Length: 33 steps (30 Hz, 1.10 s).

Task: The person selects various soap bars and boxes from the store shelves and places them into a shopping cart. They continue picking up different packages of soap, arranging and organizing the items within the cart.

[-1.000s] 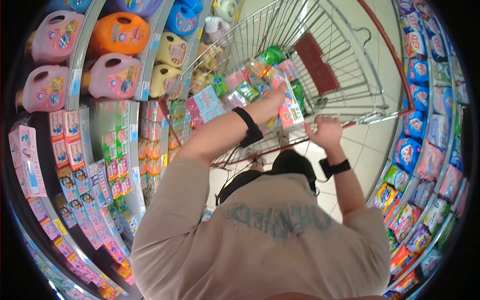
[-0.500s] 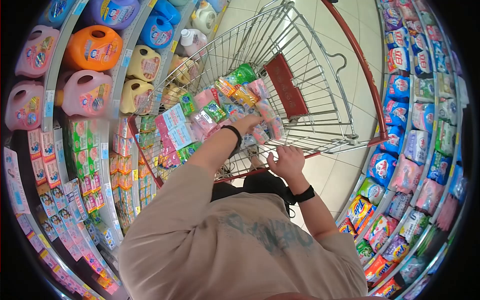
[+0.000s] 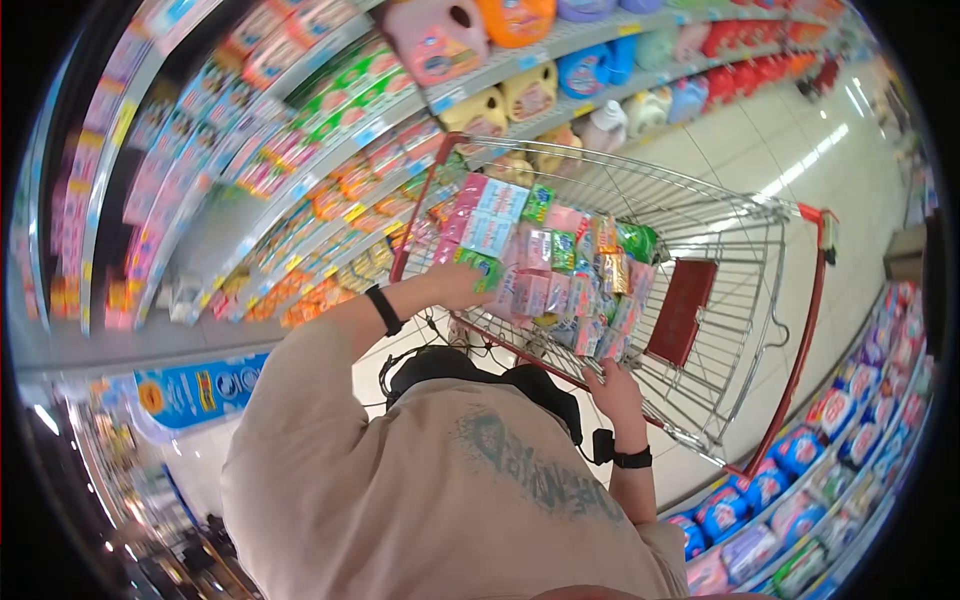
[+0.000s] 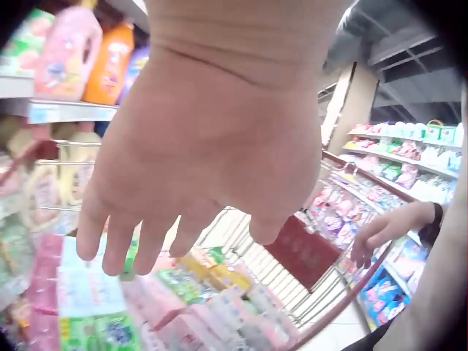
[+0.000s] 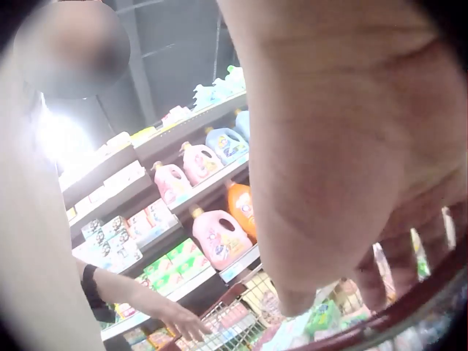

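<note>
My left hand [image 3: 465,287] reaches over the near left end of the shopping cart, palm down. Its fingers are straight and hold nothing, as the left wrist view shows. Close to its fingertips lies a green pack [image 3: 482,268], beside a large pink and pale-blue package [image 3: 492,222]. Several small pink, green and gold packs [image 3: 614,271] lie in the cart near its red panel [image 3: 683,312]. At the cart's near side my right hand [image 3: 613,392] rests on the red rim, its fingers loosely over it and apart from the packs.
Beyond the cart, a shelf carries large detergent jugs [image 3: 435,40] and a white pump bottle [image 3: 604,128]. Boxed goods fill the shelves on the left. Bagged detergents [image 3: 800,450] line the shelf at lower right. A blue sign [image 3: 205,390] stands behind my left elbow.
One second ago my left hand held a pink-and-white pack over the cart; now it is empty and has moved left over the packs. The view has turned. My right hand stays by the rim.
</note>
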### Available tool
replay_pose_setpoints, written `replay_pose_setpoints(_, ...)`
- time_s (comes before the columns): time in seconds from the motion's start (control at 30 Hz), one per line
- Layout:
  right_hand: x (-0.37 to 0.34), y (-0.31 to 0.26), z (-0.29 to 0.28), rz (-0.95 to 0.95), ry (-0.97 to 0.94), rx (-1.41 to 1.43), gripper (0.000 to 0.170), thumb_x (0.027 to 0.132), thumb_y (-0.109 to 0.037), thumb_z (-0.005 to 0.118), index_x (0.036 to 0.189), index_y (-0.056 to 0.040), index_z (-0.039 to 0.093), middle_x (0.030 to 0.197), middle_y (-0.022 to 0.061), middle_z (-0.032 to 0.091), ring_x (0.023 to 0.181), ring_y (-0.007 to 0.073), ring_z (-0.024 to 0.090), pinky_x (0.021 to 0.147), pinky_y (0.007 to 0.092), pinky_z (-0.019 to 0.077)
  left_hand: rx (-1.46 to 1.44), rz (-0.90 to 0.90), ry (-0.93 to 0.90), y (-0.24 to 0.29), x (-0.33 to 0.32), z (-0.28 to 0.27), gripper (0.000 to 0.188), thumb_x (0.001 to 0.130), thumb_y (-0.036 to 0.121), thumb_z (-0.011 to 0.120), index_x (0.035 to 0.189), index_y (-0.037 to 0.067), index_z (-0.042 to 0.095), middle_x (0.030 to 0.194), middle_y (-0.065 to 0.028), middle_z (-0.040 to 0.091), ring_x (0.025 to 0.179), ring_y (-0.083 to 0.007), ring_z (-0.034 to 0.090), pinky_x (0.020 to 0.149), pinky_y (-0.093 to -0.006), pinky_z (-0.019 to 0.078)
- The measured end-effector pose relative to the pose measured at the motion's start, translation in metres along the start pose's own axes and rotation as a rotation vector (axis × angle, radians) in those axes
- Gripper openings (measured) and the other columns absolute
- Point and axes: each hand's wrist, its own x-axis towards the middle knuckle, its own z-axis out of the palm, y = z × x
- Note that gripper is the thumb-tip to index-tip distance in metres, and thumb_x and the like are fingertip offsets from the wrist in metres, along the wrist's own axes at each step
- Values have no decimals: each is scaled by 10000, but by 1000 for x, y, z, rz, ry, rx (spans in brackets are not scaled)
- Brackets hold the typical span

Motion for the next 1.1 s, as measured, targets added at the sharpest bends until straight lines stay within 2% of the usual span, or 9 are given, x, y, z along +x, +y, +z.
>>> replay_pose_setpoints(0.13,12,-21,-5,-166,-55,-36,526,938,-513,590,1140,-36,677,1093,216,690,1005,395,662,857,507,520,-110,-96,205,-52,-48,67,648,914,637,501,1200,86,689,1141,-204,692,1139,-373,623,993,-497,449)
replay_pose_setpoints(0.27,16,-14,20,-225,-60,-125,531,949,-535,565,1116,-44,682,1000,209,689,925,388,670,801,466,520,-24,-254,468,-55,-23,118,615,918,630,471,1011,96,762,969,-178,702,1020,-349,638,955,-560,414)
replay_pose_setpoints(0.4,-1,-26,41,-151,-233,-290,657,978,-638,425,1071,-45,692,1061,240,704,1050,415,662,878,492,513,-154,-213,479,-60,-32,127,593,939,592,449,1018,98,768,1080,-149,703,1145,-321,594,1009,-548,342)
replay_pose_setpoints(0.5,-14,-41,50,-60,-123,-355,699,959,-684,419,1076,-55,699,1025,238,713,1029,417,669,883,488,516,-159,-201,475,-59,-40,129,612,958,585,425,1087,87,755,1158,-141,689,1191,-314,573,1045,-565,292)
replay_pose_setpoints(0.67,-20,-28,70,-46,-38,-394,731,926,-727,442,1031,-57,715,950,214,727,990,408,684,862,480,522,-220,-174,542,-52,-65,153,640,987,572,398,1141,51,735,1245,-174,647,1246,-342,536,1088,-609,239)
replay_pose_setpoints(0.8,-36,-18,73,-33,-14,-378,736,910,-738,460,1001,-60,731,876,183,733,951,382,701,845,463,528,-221,-128,612,-49,-70,192,731,962,646,410,1279,33,651,1346,-205,576,1334,-348,456,1114,-615,216)
replay_pose_setpoints(0.83,-34,-12,72,15,-105,-389,755,872,-787,464,1089,-114,731,1014,176,739,1044,375,684,901,464,519,-229,-98,601,-44,-81,202,768,943,670,424,1316,27,614,1367,-212,556,1343,-355,444,1124,-621,206)
replay_pose_setpoints(1.0,-40,13,80,65,-164,-389,764,860,-786,487,1086,-98,731,965,161,745,1012,344,700,893,449,517,-284,-4,594,-38,-110,228,952,843,783,492,1375,-6,537,1387,-263,509,1364,-398,400,1142,-646,183)
replay_pose_setpoints(1.1,-50,30,80,49,-205,-373,752,873,-752,516,1109,-70,729,902,149,744,933,298,714,852,416,525,-320,22,460,-26,-127,240,985,793,791,554,1419,30,511,1442,-279,454,1386,-437,351,1149,-661,135)
